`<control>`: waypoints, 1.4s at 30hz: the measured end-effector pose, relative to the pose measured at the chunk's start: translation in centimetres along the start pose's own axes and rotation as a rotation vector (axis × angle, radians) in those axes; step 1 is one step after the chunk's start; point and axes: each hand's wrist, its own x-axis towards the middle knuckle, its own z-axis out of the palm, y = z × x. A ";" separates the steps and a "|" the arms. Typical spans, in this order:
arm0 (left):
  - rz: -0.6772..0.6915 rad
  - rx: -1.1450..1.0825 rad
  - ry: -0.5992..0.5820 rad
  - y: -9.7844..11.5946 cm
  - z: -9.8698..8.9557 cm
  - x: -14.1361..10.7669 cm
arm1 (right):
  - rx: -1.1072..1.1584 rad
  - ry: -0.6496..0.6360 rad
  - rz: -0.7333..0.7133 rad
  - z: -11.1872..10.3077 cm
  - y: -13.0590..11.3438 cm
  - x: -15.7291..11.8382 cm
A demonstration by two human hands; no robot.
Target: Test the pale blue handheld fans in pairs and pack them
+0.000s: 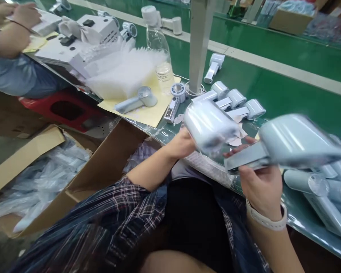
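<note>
My left hand point(184, 143) grips a pale blue handheld fan point(208, 123), shaped like a small hair dryer; motion blurs it. A second fan point(298, 138) of the same kind is in my right hand point(263, 185), with its flat handle between thumb and fingers and its barrel head pointing right. Just beyond my hands, several like fans point(235, 98) lie in a row on the green bench point(272, 87). One with its round grille point(178, 90) facing up lies to their left. More fans point(318, 184) are piled at the right edge.
A plastic bottle point(163, 72) stands beside a grey post point(199, 45). Foam sheets point(125, 70) and a fan point(139, 99) lie on yellow paper point(153, 117). Below left, a cardboard box point(102, 159) holds plastic bags. A co-worker's hands point(25, 17) are at upper left, near a red stool point(57, 110).
</note>
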 end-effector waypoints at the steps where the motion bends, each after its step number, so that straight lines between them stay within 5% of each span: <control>1: -0.005 -0.039 0.028 -0.3 0.1 0.1 | 0.051 0.040 0.014 -0.1 -0.2 0.0; 13: 0.017 0.034 -0.277 -1.0 2.6 -1.1 | 0.333 0.036 0.127 -0.7 -1.7 -0.9; 42: 0.015 0.040 -0.312 -2.2 0.9 -0.9 | 0.480 0.017 0.263 0.2 -0.4 -1.1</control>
